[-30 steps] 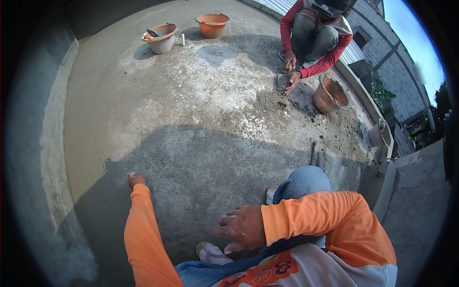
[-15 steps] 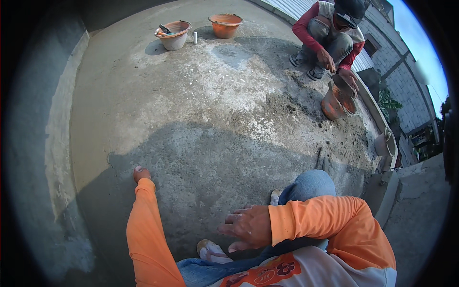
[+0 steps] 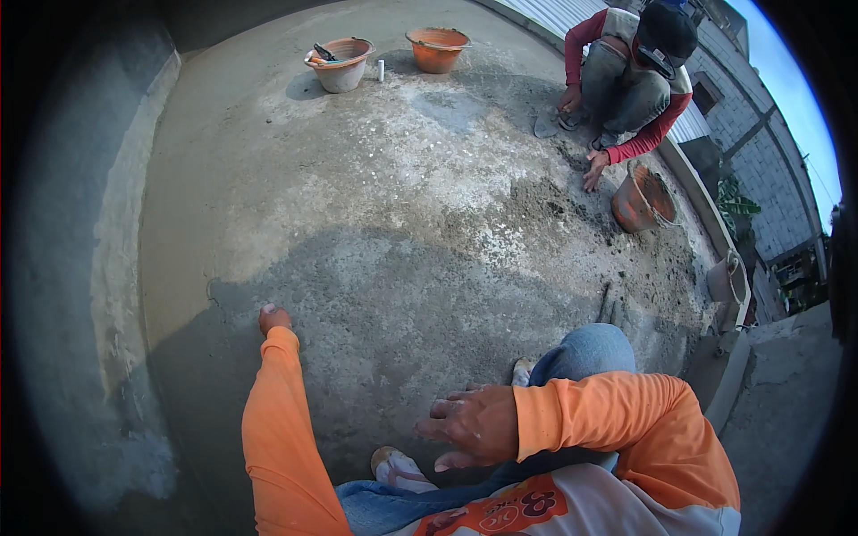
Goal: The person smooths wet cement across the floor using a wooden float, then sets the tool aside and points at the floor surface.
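Note:
Stretched out ahead over the rough concrete floor (image 3: 357, 295), my left hand (image 3: 274, 317) is closed, thumb on top. Whatever its fingers may hold is hidden. My right hand (image 3: 474, 424) hovers palm down in front of my bent knee (image 3: 590, 351), fingers apart and holding nothing. At the far right a co-worker (image 3: 635, 80) squats with a trowel (image 3: 547, 123) in one hand, held low by the floor. The co-worker's other hand (image 3: 596, 168) is spread beside a tilted orange bucket (image 3: 639, 202), over loose wet mortar (image 3: 545, 201).
A pale bucket with tools (image 3: 342, 71), a small white cylinder (image 3: 381, 71) and an orange bucket (image 3: 437, 55) stand at the back. A grey wall (image 3: 80, 268) runs along the left. Another bucket (image 3: 724, 279) sits by the low right-hand ledge (image 3: 693, 183).
The co-worker's hand has let go of the orange bucket, and the trowel has moved from its mouth down leftward to the floor. My hands keep their pose; the view has shifted slightly.

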Action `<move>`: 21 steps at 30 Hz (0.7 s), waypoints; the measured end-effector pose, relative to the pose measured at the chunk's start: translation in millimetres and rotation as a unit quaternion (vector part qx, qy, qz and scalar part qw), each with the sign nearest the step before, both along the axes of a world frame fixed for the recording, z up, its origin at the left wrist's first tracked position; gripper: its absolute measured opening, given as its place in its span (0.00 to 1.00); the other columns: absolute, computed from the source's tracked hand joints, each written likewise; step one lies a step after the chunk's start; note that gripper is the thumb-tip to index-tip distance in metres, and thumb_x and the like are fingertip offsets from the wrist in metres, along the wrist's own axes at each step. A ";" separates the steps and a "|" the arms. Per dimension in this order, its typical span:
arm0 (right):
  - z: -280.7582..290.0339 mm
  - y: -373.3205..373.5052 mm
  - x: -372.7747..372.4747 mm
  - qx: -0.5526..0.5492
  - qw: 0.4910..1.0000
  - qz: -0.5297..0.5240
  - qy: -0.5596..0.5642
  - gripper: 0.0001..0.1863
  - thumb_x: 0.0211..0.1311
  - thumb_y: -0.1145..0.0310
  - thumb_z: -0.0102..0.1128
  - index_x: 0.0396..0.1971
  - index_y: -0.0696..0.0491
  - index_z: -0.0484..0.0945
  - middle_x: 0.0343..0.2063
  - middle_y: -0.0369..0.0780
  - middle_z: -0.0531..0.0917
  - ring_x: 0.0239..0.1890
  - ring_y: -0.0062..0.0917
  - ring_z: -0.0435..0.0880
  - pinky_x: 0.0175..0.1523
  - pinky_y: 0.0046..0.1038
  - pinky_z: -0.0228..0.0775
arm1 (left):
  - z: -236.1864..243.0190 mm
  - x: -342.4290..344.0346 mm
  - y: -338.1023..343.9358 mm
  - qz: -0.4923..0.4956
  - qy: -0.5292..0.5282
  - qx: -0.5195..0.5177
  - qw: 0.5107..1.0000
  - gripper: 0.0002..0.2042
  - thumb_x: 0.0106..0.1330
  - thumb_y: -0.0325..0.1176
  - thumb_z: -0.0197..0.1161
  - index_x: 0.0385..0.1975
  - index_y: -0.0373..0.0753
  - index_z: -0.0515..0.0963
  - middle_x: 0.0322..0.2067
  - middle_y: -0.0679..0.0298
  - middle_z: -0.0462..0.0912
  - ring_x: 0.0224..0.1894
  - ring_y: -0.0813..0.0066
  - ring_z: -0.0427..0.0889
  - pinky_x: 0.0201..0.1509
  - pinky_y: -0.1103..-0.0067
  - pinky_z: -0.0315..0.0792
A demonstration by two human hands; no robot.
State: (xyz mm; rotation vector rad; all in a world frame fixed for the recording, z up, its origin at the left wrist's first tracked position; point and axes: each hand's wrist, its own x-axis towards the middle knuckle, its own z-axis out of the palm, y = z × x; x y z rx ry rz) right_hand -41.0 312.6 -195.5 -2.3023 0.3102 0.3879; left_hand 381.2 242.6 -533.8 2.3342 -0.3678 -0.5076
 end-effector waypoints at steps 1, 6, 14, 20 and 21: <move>0.2 -1.4 0.0 0.007 1.000 0.012 0.027 0.30 0.61 0.50 0.48 0.55 0.58 0.63 0.43 0.54 0.74 0.46 0.48 0.76 0.50 0.42 0.69 | 2.3 -5.7 -1.8 -0.004 -0.012 0.003 1.000 0.16 0.55 0.26 0.51 0.43 0.38 0.76 0.43 0.52 0.79 0.47 0.55 0.78 0.50 0.70 0.72; -4.6 -5.8 -6.5 0.007 0.999 -0.005 0.036 0.30 0.62 0.50 0.48 0.55 0.58 0.63 0.44 0.54 0.74 0.47 0.48 0.76 0.51 0.42 0.69 | 19.1 -37.3 -24.1 -0.035 0.010 0.068 0.997 0.14 0.55 0.27 0.50 0.41 0.39 0.78 0.42 0.53 0.80 0.46 0.54 0.79 0.50 0.69 0.72; -6.8 -1.5 -1.9 -0.001 1.000 0.007 0.022 0.30 0.62 0.50 0.48 0.55 0.59 0.63 0.43 0.53 0.74 0.47 0.47 0.75 0.51 0.42 0.69 | -16.1 -1.5 -13.7 -0.067 -0.069 0.116 0.989 0.14 0.60 0.32 0.45 0.35 0.38 0.80 0.39 0.51 0.81 0.44 0.53 0.79 0.48 0.69 0.72; -4.3 0.7 -4.0 -0.009 1.000 -0.024 -0.006 0.27 0.57 0.53 0.54 0.49 0.58 0.68 0.39 0.51 0.77 0.45 0.45 0.77 0.49 0.40 0.71 | -0.1 -9.6 -9.3 -0.040 -0.018 -0.018 0.999 0.14 0.60 0.34 0.45 0.33 0.36 0.79 0.36 0.51 0.81 0.41 0.53 0.80 0.46 0.68 0.72; -4.3 1.1 -3.3 -0.006 1.000 -0.021 -0.010 0.27 0.57 0.53 0.54 0.49 0.58 0.68 0.39 0.51 0.77 0.44 0.44 0.78 0.48 0.40 0.71 | -2.8 -5.4 -7.2 -0.041 -0.020 -0.027 0.999 0.14 0.60 0.34 0.45 0.33 0.36 0.79 0.36 0.51 0.81 0.41 0.53 0.80 0.46 0.68 0.72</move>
